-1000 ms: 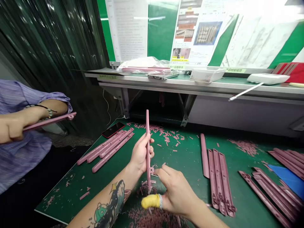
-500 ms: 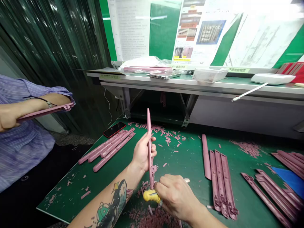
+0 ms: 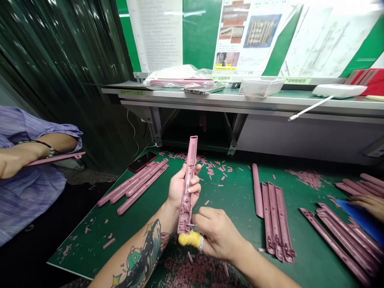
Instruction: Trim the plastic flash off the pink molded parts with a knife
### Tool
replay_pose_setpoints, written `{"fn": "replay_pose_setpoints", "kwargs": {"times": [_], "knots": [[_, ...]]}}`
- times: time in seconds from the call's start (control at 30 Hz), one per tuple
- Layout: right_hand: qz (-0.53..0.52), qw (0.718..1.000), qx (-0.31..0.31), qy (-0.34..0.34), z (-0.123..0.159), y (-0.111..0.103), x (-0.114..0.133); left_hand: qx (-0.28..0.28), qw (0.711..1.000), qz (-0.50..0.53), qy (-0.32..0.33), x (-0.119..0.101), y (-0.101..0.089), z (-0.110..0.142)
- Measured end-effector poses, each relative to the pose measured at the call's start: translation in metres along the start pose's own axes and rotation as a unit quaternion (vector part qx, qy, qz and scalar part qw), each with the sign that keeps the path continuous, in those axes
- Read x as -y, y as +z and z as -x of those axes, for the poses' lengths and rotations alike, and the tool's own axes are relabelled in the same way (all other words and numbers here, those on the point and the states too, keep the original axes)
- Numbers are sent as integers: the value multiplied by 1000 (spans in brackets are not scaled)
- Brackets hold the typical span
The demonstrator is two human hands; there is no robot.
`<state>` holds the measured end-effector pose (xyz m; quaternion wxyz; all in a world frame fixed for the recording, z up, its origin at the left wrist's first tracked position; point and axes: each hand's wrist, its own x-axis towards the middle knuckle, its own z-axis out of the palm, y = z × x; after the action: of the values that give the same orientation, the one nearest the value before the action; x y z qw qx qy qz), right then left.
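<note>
Held upright in my left hand (image 3: pixel 183 190) is a long pink plastic part (image 3: pixel 187 182), with its hollow ribbed inside turned toward me. My left fingers wrap round its middle. My right hand (image 3: pixel 214 232) is closed at the part's lower end, and a yellow covering (image 3: pixel 190 239) sits on its thumb. Between the right thumb and fingers shows the tip of a thin metal blade (image 3: pixel 193 225), close against the part's edge; the rest of it is hidden in the fist. Below both hands lies a heap of pink shavings (image 3: pixel 198 272).
Similar pink parts lie in a left group (image 3: pixel 142 188), a middle row (image 3: pixel 274 220) and a right pile (image 3: pixel 342 240). A phone (image 3: pixel 142 161) rests at the table's left edge. One person's hand holds a pink part at left; another hand (image 3: pixel 367 204) reaches in at right.
The pink part has been turned from its narrow edge to its open inner face. A person's hand has come in at the right edge, over the blue sheet. The view has shifted slightly.
</note>
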<state>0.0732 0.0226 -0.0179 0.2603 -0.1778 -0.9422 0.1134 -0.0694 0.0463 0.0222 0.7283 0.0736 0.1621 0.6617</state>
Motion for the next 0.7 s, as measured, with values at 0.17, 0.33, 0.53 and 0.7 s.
{"fn": "replay_pose_setpoints", "kwargs": {"times": [0.17,0.33,0.53,0.7], "knots": [[-218,975,-42,-5,20,6,16,-7,1000,-13,11,-6,-4,-3],[-652,651,-54,385,51,37,35,-63,993,-88,48,-19,-17,-9],[-396,887,-32,233,46,11,21,-107,962,-246,44,-18,-16,-13],[-109,984,-25,138,28,-22,8,-96,934,-344,25,-11,-10,-16]]}}
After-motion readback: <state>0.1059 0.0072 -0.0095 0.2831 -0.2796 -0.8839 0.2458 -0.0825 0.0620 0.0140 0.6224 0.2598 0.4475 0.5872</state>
